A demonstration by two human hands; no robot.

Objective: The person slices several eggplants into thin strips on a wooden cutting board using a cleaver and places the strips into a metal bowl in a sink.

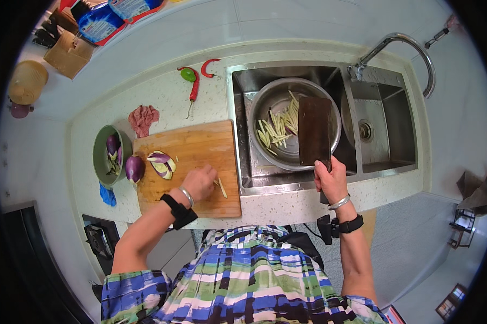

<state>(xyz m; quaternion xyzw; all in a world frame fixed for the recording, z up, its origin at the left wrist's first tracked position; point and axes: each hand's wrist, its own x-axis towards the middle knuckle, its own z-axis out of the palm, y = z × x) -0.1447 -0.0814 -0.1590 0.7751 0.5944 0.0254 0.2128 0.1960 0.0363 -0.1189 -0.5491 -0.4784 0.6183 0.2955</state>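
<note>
In my right hand (pixel 333 178) is the handle of a dark, broad-bladed cleaver (pixel 314 130), its blade over the right part of a round metal basin (pixel 256 141). Pale, purple-edged eggplant strips (pixel 278 127) lie inside the basin. My left hand (pixel 200 183) is low over the wooden cutting board (pixel 192 141), fingers curled together against a few eggplant strips (pixel 222 188). Cut eggplant pieces (pixel 162 164) with purple skin sit farther left on the board. A whole-looking purple eggplant (pixel 135 169) rests at the board's left edge.
Left of the board stands a green bowl (pixel 98 156) holding eggplant pieces. A red checked cloth (pixel 143 119), red chilies (pixel 194 89) and a green pepper (pixel 187 74) lie behind it. The basin stands in a steel double sink (pixel 245 175) with a tall curved faucet (pixel 431 70).
</note>
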